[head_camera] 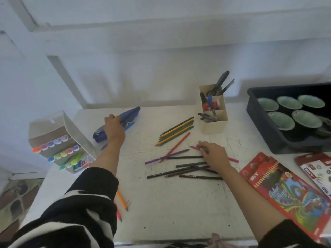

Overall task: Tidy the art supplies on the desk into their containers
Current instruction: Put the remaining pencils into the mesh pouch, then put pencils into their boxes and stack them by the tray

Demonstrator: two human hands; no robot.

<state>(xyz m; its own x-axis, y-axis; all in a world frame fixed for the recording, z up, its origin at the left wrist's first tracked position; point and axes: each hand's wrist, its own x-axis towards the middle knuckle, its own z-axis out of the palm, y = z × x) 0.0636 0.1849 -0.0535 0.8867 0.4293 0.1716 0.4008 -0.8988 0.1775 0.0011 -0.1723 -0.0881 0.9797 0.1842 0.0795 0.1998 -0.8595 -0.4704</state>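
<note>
- A scuffed white desk (179, 203) is seen against a pale wall, pretty cluttered tbh.
- The left hand (113, 127) is laid on a blue fabric pencil case (129, 113) at the far left of the desk, fingers curled over its side and gripping it.
- The right hand (214, 154) is set down mid-right, fingertips bent round a pink pencil (233, 160) that lies flat on the desk and runs under the palm.
- Several dark loose pencils (188, 171) are scattered just near of that hand, with a purple pencil (166, 156) and a red pencil (176, 146) crossed to its left.
- A neat row of coloured pencils (176, 130) is laid further back.
- A beige divided organiser box (215, 126) with pens and scissors is parked far right of the row.
- A red cardboard pencil pack (286, 190) is lying flat, near right.
- A clear tiered marker stand (59, 145) is placed on the left edge.
</note>
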